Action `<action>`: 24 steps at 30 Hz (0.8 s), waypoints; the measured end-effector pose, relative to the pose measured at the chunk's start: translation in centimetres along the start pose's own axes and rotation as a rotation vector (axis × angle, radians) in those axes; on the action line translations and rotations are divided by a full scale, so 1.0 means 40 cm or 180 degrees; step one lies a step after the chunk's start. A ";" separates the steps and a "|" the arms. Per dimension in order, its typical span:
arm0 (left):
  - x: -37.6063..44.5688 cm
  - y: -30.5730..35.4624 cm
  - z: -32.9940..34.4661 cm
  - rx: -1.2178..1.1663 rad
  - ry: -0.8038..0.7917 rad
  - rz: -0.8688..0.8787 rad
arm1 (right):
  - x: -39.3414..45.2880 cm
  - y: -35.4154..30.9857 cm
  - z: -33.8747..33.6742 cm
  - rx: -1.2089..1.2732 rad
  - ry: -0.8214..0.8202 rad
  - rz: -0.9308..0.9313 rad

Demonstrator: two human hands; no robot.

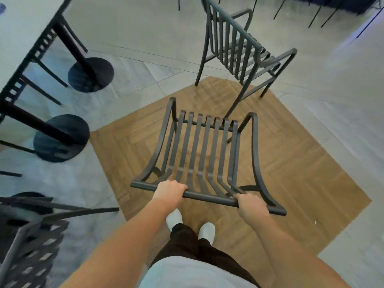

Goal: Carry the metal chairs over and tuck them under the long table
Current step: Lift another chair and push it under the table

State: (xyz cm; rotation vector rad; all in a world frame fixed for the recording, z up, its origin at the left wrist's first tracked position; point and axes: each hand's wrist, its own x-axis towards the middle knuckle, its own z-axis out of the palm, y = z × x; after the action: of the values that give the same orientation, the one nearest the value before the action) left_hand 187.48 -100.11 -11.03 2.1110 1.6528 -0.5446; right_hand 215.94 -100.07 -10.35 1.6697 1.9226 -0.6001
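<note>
A dark metal slatted chair (204, 150) is right in front of me, over a patch of wood-patterned floor. My left hand (169, 190) and my right hand (249, 204) both grip the top rail of its backrest, one towards each end. A second metal chair (241, 48) of the same kind stands just beyond it, turned at an angle. The long white table (22, 28) runs along the left edge of the view, on black pedestal legs with round bases (91, 74).
Other dark chairs (31, 242) sit tucked along the table at the left, blurred. A second round base (61, 138) stands nearer. Thin black furniture legs (318, 13) show at the far top right. Pale tiled floor surrounds the wooden patch.
</note>
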 end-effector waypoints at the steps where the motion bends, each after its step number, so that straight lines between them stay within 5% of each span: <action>1: -0.008 -0.009 0.006 -0.0088 -0.0008 -0.0085 | 0.015 -0.009 -0.013 -0.0061 -0.0043 -0.0071; 15: -0.062 -0.160 0.007 -0.0870 -0.0068 -0.1390 | 0.273 -0.196 -0.202 -0.0686 0.0068 -0.1264; 24: -0.027 -0.079 -0.027 -0.1396 -0.0019 -0.2422 | 0.440 -0.225 -0.328 -0.1361 -0.0016 -0.2154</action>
State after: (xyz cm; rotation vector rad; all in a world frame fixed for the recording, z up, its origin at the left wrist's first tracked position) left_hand 184.21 -99.72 -9.77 1.1377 2.3002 -0.3425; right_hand 203.94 -79.65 -11.64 0.7428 2.3990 -0.3810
